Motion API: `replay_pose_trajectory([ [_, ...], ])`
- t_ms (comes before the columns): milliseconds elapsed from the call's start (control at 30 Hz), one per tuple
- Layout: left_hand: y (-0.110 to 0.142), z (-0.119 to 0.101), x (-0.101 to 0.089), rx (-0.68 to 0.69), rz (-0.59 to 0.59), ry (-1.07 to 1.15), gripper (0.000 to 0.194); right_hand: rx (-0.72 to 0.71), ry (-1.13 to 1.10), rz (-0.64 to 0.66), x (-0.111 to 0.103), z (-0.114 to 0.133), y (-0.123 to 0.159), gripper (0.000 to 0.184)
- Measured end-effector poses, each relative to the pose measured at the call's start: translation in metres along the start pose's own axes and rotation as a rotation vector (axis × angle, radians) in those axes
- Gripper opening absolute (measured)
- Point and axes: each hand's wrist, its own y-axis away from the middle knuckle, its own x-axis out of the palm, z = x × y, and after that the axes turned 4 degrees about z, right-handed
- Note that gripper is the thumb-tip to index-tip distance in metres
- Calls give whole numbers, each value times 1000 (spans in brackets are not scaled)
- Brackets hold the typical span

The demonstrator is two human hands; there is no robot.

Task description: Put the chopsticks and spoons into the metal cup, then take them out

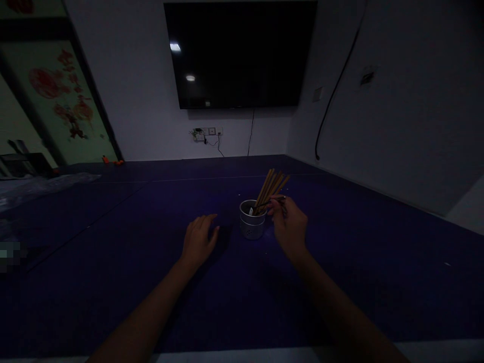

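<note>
A round metal utensil holder (252, 230), with small holes low in its side, stands upright on the dark blue surface. Several wooden chopsticks (269, 185) lean out of it to the right. A small pale piece (250, 212) shows inside the rim; I cannot tell what it belongs to. At the holder's right side, my right hand (290, 222) is closed in a pinch on a thin dark utensil (262, 204), whose far end reaches into the holder. My left hand (198, 239) hovers or rests left of the holder, apart from it, fingers loosely curved and holding nothing.
The dark blue surface (132, 227) runs back to the wall, where a large screen (242, 55) hangs above several sockets (212, 131). Clear plastic wrapping (49, 186) lies at the left, and small orange objects (113, 161) sit far back. A black cable (336, 91) hangs at right.
</note>
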Motion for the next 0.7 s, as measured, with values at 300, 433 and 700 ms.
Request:
replay_pose_trajectory([
  [300,0,1,1,13,-17,-24,29,58,-59,58,3,-7,-1,27],
  [433,0,1,2,14,-18,-17,28,84,-71,51,4,-8,-2,26],
  [700,1,1,2,7,9,-16,30,37,39,50,0,-5,-4,32],
])
